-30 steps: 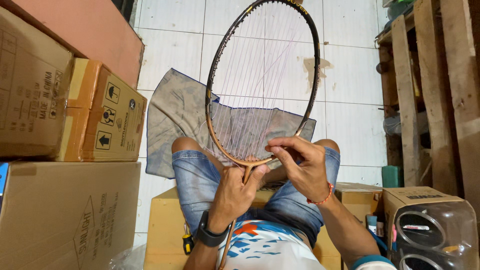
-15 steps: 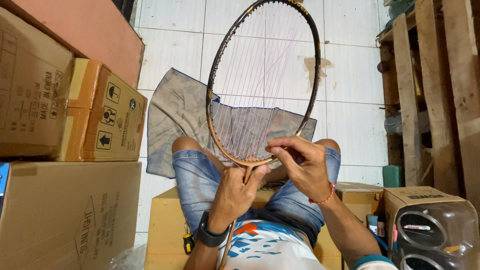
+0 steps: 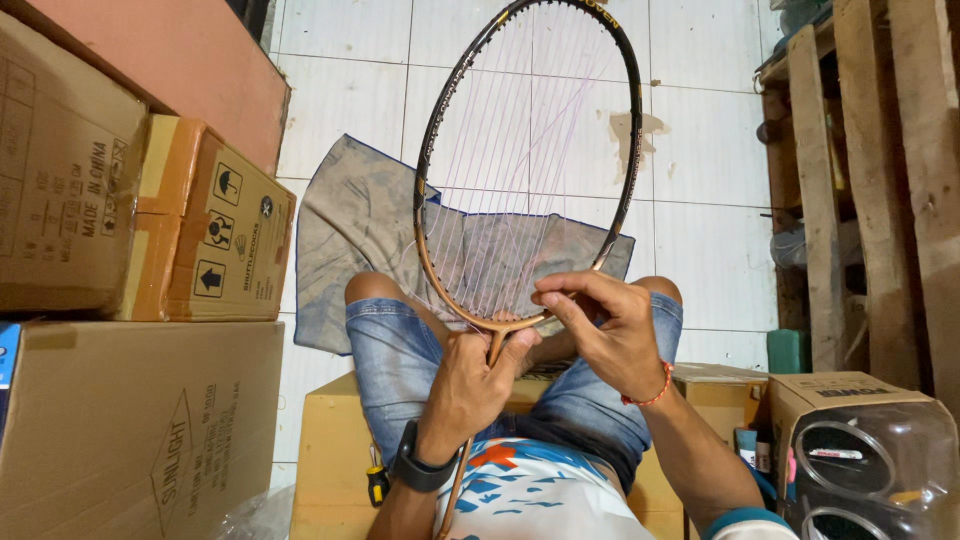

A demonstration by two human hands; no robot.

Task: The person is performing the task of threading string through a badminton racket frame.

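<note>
The left hand [image 3: 478, 378] is wrapped tight around the neck of a badminton racket [image 3: 528, 165], just under the round head. The racket stands up over the person's knees, with its head above a grey cloth [image 3: 355, 215] on the white tile floor [image 3: 700, 150]. The right hand [image 3: 608, 330] is at the bottom edge of the frame — its fingertips [image 3: 545, 297] are pinched together on a thin string there. Cardboard boxes [image 3: 130, 230] are stacked on the left. A small screwdriver [image 3: 377, 482] lies on the box below — near the left wrist.
</note>
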